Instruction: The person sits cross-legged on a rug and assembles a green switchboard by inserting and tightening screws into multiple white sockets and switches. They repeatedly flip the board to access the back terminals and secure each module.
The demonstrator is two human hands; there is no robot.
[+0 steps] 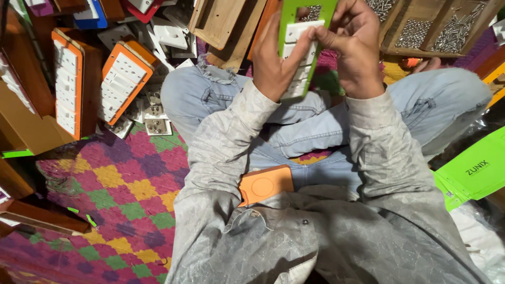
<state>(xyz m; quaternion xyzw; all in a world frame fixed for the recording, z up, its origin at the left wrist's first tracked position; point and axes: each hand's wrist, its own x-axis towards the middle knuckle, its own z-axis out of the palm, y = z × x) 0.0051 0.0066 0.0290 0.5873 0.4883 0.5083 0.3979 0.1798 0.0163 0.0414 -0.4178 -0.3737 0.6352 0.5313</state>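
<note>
- Left hand [278,60] grips the left edge of a green plate [306,31], held upright above the person's crossed legs; its fingers [304,46] reach across the front and press on a white switch module [301,52] seated in the plate
- Right hand [353,50] closes on the right edge of the same plate, fingers curled and pressed together, the thumb meeting the left fingertips on the white module
- The green plate is clear of the floor, near the top centre of the view, with an open cut-out showing at its upper end and white modules filling the lower part
- An orange case [266,184] with a round mark lies in the lap, just below the blue jeans [210,94] and touching the grey patterned shirt [326,231]
- To the left, two orange-framed switch boards [122,80] filled with white modules lean among wooden boxes [31,121], apart from both hands
- Loose white sockets [157,125] lie on the floor just beside the left knee
- Wooden trays of silver screws [436,29] stand beyond the right knee, behind the hands
- A stack of green sheets [473,173] lies at the right edge, near the right elbow
- A chequered mat [121,189] in purple, yellow and green covers the floor at lower left
</note>
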